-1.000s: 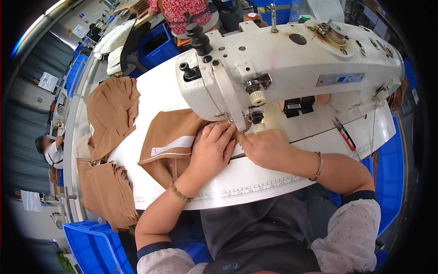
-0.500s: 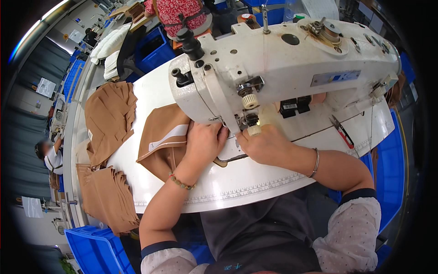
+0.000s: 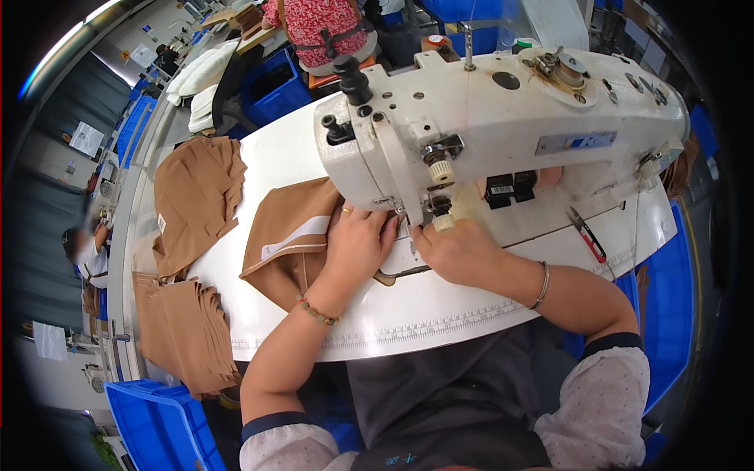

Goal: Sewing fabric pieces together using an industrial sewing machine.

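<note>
Cloth (image 3: pixel 287 210) lies beneath the unclenched left hand (image 3: pixel 353 247), right hand (image 3: pixel 457 250) grip unclear, bare tabletop (image 3: pixel 400 304) reaching the front edge (image 3: pixel 424 346).

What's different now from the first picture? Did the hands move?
The left hand moved a little forward on the brown cloth, so a curved slot in the white table now shows. I can't see anything newly grabbed or let go. The right hand stayed by the sewing machine; the snips and cloth piles stayed put.
</note>
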A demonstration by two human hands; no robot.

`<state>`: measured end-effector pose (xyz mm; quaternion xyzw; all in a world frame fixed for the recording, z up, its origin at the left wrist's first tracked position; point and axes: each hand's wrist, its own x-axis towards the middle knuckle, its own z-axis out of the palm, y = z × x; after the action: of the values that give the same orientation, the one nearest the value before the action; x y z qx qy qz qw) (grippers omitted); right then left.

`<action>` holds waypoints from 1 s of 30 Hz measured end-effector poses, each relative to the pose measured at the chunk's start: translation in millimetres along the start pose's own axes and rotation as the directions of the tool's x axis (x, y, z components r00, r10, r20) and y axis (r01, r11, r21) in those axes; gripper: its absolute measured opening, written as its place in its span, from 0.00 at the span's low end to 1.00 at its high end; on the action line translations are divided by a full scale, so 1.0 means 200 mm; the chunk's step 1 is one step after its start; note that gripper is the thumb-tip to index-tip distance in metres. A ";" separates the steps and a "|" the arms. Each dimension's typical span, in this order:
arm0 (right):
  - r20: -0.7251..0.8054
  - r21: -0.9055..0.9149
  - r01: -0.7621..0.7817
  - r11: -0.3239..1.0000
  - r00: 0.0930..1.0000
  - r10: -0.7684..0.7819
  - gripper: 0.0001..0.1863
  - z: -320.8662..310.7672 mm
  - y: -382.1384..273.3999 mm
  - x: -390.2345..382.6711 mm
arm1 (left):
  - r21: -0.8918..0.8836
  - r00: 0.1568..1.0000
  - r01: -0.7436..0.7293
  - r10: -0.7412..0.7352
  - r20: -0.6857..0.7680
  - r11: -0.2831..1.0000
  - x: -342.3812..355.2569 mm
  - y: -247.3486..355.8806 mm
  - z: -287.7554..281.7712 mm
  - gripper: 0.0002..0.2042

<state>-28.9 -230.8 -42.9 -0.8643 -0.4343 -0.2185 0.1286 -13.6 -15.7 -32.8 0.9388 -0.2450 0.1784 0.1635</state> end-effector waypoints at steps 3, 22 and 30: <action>-0.049 -0.032 0.017 0.999 0.999 -0.018 0.03 0.01 -0.01 -0.01 | 0.020 1.000 0.025 -0.025 -0.006 0.999 -0.06 0.04 -0.05 0.11; 0.022 0.120 0.057 0.991 0.998 -0.061 0.12 0.15 -0.40 0.29 | -0.697 0.642 0.626 -0.738 0.205 0.351 -1.01 -0.47 -0.64 0.14; 0.012 0.393 -0.076 0.916 0.997 0.077 0.06 0.05 -0.45 0.04 | -0.621 0.642 0.579 -0.765 -0.053 0.528 -0.97 -0.08 -0.56 0.17</action>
<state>-93.9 -167.7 -44.8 -0.8368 -0.4350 -0.1235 0.3087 -192.1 118.9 -18.4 0.8264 0.1318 0.1706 0.5202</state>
